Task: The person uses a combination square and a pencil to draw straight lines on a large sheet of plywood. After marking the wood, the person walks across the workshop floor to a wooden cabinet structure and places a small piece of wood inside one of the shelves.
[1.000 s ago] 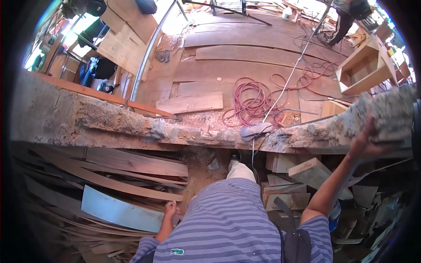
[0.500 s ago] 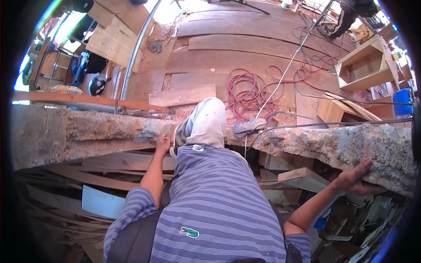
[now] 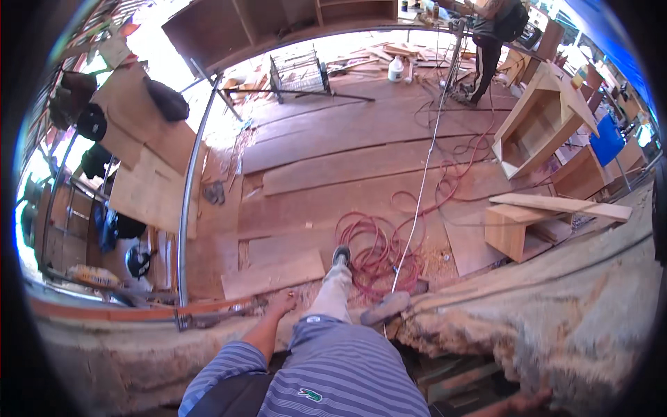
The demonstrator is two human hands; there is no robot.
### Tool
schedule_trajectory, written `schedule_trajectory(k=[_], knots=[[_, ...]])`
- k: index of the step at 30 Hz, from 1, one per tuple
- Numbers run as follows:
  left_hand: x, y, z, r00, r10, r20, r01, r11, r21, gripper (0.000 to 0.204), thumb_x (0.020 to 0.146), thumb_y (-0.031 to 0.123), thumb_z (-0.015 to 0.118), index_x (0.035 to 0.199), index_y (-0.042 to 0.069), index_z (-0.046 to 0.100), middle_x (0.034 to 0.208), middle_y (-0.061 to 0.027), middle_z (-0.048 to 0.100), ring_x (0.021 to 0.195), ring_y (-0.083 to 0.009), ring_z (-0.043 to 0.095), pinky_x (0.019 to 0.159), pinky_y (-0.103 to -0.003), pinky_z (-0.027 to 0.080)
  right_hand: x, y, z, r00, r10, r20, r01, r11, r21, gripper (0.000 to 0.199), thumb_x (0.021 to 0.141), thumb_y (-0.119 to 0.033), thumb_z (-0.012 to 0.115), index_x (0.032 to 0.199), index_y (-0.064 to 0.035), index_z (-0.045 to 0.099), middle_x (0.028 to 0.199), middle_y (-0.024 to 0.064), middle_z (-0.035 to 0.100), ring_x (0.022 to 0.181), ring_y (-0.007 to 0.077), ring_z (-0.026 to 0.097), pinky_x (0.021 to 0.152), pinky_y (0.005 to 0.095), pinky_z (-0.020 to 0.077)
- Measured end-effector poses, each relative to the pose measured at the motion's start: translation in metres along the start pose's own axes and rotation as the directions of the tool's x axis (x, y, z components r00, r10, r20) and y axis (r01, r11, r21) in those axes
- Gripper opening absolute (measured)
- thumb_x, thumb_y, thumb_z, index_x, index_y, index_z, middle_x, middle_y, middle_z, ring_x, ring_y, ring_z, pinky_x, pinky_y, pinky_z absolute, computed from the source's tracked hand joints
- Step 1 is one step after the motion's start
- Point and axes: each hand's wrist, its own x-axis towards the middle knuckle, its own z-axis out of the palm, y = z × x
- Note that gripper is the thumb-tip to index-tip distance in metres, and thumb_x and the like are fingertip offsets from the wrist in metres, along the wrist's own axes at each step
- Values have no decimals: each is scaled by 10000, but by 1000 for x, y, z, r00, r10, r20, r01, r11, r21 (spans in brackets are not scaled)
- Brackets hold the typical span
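My left hand (image 3: 282, 303) is beside my left thigh, just above the wall's top. Its fingers look curled, and I see nothing in them. At the lower right, my right hand (image 3: 531, 402) rests against the ragged edge of the broken wall (image 3: 556, 326); its fingers are blurred and partly hidden. One leg in light trousers (image 3: 332, 295) reaches over the wall, its dark shoe (image 3: 341, 256) beside a coil of red hose (image 3: 368, 240). A greyish shoe-like lump (image 3: 386, 308) lies on the wall next to a white cord (image 3: 419, 208).
Wooden boards (image 3: 333, 167) cover the floor beyond the wall. A metal pole (image 3: 191, 201) stands at the left. At the right are an open wooden box (image 3: 535, 125), a smaller box (image 3: 506, 233) with planks and a blue container (image 3: 607, 141). Another person (image 3: 486, 55) stands far right.
My view has tilted up towards the far floor. A leg now extends beyond the wall, shoe visible. My left hand is off the wall's edge; my right stays at the wall.
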Motion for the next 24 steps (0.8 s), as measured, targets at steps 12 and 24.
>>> schedule_trajectory(k=[12,24], knots=[[173,121,-45,994,-72,88,100,918,-383,462,932,480,515,778,45,530,595,-124,589,474,-152,550,446,-288,447,-129,-26,121,795,417,440,-172,851,-496,807,758,-235,719,1341,64,248,1289,272,412,1163,355,479,955,462,434],[233,165,-126,969,-197,146,212,972,-96,651,885,650,411,1067,34,516,686,-127,601,549,-207,601,471,-331,465,-168,-27,124,543,723,428,-352,658,-665,740,735,-245,729,1277,67,334,1235,266,461,1125,352,508,934,451,444]])
